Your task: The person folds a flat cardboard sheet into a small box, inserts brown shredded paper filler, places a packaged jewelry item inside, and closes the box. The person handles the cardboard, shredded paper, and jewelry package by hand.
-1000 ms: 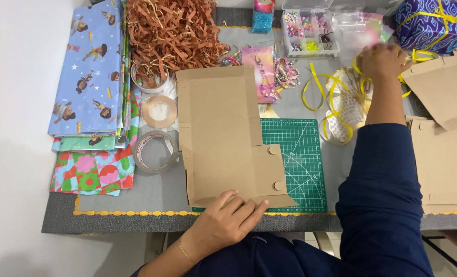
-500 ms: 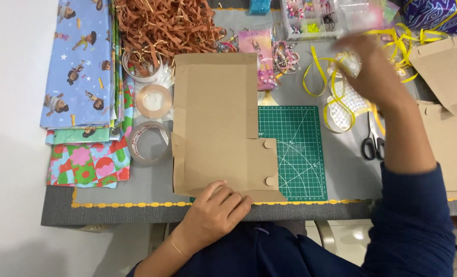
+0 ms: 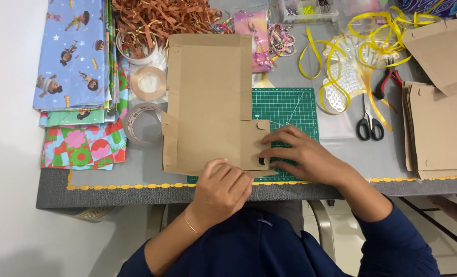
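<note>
Right hand (image 3: pixel 303 154) now back from the yellow ribbon (image 3: pixel 341 66), fingers spread flat on the tab side of the flat cardboard box blank (image 3: pixel 208 102), atop the green cutting mat (image 3: pixel 290 110). Left hand (image 3: pixel 223 187) loosely curled, pressing the near edge. Both hands now steadying. Clear bead box (image 3: pixel 305 10): small coloured beads.

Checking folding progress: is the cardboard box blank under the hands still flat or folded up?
Flat: the cardboard blank lies spread on the cutting mat, no walls raised.
</note>
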